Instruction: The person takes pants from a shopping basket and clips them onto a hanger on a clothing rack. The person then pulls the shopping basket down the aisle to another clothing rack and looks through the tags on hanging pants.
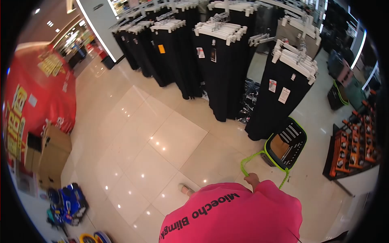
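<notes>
My right hand [252, 179] reaches out in front of my pink shirt [227, 210], its fingers closed round the bright green handle [244, 161] of a shopping basket [299, 139]. The basket is black with slotted walls and a green rim. It stands tilted on the floor, beside the hanging black trousers [279, 97]. A flat brown thing [278, 146] lies inside it; I cannot make out what it is. My left hand is out of view. One of my shoes [185, 188] shows below the shirt.
Racks of black trousers [221, 77] on white hangers stand ahead. At left are a red-covered display [44, 89], cardboard boxes [54, 152] and a blue ride-on toy [71, 204]. An orange-and-black shelf [356, 141] stands at right, with another basket [336, 96] behind. Tiled floor [162, 141] lies between.
</notes>
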The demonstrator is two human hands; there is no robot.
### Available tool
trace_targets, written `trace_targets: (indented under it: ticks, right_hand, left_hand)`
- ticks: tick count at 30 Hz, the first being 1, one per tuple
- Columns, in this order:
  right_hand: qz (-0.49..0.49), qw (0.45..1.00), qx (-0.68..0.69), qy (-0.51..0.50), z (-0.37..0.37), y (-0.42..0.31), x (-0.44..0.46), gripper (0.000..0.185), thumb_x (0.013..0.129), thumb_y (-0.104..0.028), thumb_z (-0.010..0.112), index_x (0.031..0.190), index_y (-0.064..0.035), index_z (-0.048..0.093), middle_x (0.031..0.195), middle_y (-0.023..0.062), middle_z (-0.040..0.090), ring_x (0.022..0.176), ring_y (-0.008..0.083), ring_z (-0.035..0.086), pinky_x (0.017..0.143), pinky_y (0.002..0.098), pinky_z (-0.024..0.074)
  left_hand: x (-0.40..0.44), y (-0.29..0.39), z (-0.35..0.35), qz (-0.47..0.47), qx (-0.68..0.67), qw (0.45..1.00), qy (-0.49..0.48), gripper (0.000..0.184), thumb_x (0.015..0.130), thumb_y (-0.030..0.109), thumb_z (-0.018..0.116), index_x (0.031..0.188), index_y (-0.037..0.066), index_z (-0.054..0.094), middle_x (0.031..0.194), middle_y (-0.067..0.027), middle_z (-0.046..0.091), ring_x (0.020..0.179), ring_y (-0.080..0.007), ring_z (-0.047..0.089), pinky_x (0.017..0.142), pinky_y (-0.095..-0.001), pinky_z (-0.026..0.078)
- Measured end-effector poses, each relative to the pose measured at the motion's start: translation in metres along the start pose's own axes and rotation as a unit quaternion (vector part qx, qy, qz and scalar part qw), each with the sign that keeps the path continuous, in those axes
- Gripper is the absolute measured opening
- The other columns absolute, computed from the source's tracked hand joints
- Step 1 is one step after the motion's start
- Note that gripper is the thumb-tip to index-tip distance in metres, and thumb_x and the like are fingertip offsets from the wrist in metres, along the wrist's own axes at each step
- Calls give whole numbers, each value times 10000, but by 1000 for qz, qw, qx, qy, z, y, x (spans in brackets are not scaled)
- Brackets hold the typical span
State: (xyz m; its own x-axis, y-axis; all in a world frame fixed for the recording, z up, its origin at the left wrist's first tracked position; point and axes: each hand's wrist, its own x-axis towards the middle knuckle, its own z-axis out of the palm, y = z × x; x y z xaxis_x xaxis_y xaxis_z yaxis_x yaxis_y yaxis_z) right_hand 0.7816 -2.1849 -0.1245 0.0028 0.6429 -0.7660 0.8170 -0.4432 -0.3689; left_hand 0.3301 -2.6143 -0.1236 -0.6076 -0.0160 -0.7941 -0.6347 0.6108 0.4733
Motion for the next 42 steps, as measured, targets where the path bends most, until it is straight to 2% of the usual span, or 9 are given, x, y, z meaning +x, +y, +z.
trace_targets:
  ticks: [8,15,17,20,26,28,34,39,42]
  right_hand:
    - [1,997,19,78,81,-120,-7,260,643,-280,598,718,-33,631,627,91,618,593,211,612,574,331,485]
    - [9,991,122,57,113,-232,9,267,661,-261,630,724,-2,621,585,80,596,496,174,586,494,303,486]
    - [17,991,123,54,123,-259,15,259,663,-256,629,717,-3,622,586,82,597,493,173,586,488,302,485]
    - [11,985,157,74,137,-308,25,265,662,-268,626,709,-7,626,593,87,604,502,178,592,496,309,487]
    - [-11,993,60,102,144,-390,66,388,682,-366,578,751,12,638,716,148,644,674,265,636,635,375,497]
    - [-10,999,-48,21,227,-337,195,410,682,-388,592,766,8,650,764,164,646,750,285,635,681,384,490]
    - [120,977,159,83,78,-502,120,428,678,-405,598,801,1,656,774,170,646,762,290,636,685,385,489]
    - [123,964,200,128,87,-534,175,446,675,-428,602,808,-7,665,772,183,644,769,310,631,698,401,480]
    - [121,963,199,137,133,-516,231,475,680,-466,595,797,-12,666,780,202,638,785,337,624,709,415,472]
  left_hand:
    - [153,213,-15,63,72,990,-103,241,808,213,526,969,40,575,781,-122,631,595,-219,597,479,-315,458]
    - [205,415,-43,170,209,963,10,193,770,129,472,895,17,566,733,-116,622,549,-183,575,417,-291,420]
    - [218,429,-19,129,227,964,-54,208,784,136,478,934,24,568,749,-115,625,544,-184,572,419,-285,411]
    - [268,431,25,3,214,913,-348,197,832,164,505,984,48,551,776,-124,623,599,-206,591,451,-312,429]
    - [290,505,95,47,271,939,-207,205,824,155,520,997,48,544,787,-122,627,626,-215,601,476,-322,446]
    - [292,562,110,61,250,949,-182,209,821,152,524,1001,48,542,790,-121,628,635,-219,605,485,-325,452]
    - [313,709,156,122,199,965,-122,223,813,143,539,1015,48,535,801,-119,632,662,-228,615,510,-335,468]
    - [303,797,227,208,223,936,-173,245,817,158,532,1033,42,520,846,-119,637,713,-232,618,579,-334,485]
    - [282,842,289,120,212,923,-298,326,853,222,492,1118,33,478,982,-148,601,850,-266,590,714,-357,482]
